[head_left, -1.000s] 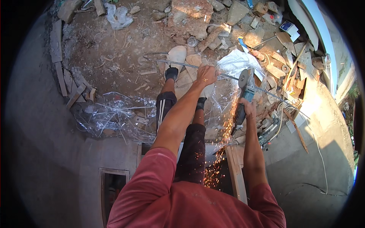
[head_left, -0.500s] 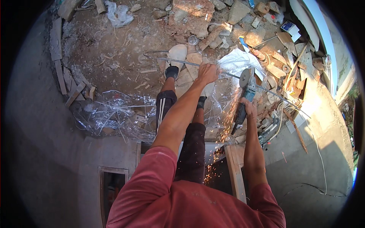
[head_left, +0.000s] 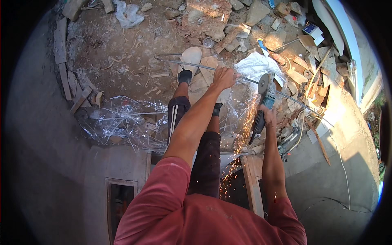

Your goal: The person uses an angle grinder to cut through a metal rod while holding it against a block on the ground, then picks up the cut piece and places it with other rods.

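Note:
My left hand (head_left: 224, 78) is closed round a long thin metal rod (head_left: 247, 79), which slants from the upper left down to the right. In my right hand (head_left: 268, 116) is an angle grinder (head_left: 267, 103), gripped by its body. Its cutting disc (head_left: 263, 83) meets the rod just right of my left hand. Orange sparks (head_left: 248, 119) stream from there toward my legs. At its left the rod bends back in a hook and passes over my light-coloured shoe (head_left: 191, 56). The exact cut point is hidden by the disc.
A white sheet or sack (head_left: 257, 65) lies behind the disc. Crumpled clear plastic film (head_left: 126, 120) spreads left of my legs. Stones (head_left: 206, 18) and wood scraps (head_left: 298, 76) litter the far and right ground. A pale cable (head_left: 344, 167) runs down the right wall.
Both hands, the grinder and the rod keep nearly the same place. Sparks continue to fly from the disc, their scatter slightly changed.

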`<state>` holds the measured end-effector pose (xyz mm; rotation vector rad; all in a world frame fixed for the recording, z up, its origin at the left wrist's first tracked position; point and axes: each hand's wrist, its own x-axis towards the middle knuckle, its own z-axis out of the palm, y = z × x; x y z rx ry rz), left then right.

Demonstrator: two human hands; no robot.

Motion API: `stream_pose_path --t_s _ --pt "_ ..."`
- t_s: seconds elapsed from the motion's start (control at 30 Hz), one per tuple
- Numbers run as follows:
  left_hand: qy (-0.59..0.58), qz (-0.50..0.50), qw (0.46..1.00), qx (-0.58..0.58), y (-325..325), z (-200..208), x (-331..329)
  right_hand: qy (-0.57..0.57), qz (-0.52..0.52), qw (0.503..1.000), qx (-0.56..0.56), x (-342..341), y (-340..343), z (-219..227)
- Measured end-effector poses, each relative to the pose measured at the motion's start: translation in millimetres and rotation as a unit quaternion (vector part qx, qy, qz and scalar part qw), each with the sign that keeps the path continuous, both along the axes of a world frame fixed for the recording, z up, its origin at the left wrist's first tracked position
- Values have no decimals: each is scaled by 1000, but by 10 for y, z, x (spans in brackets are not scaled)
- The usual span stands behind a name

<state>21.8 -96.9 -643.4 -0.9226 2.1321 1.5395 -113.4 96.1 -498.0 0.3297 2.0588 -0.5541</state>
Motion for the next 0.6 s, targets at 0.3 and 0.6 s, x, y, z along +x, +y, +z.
stream_pose_path --t_s 0.3,0.6 --pt "-6 3 1000 -1 -16 -6 24 24 -15 1000 4 66 -129 56" --pt "-13 3 1000 19 -60 22 28 -51 -33 998 1 10 -44 -2"
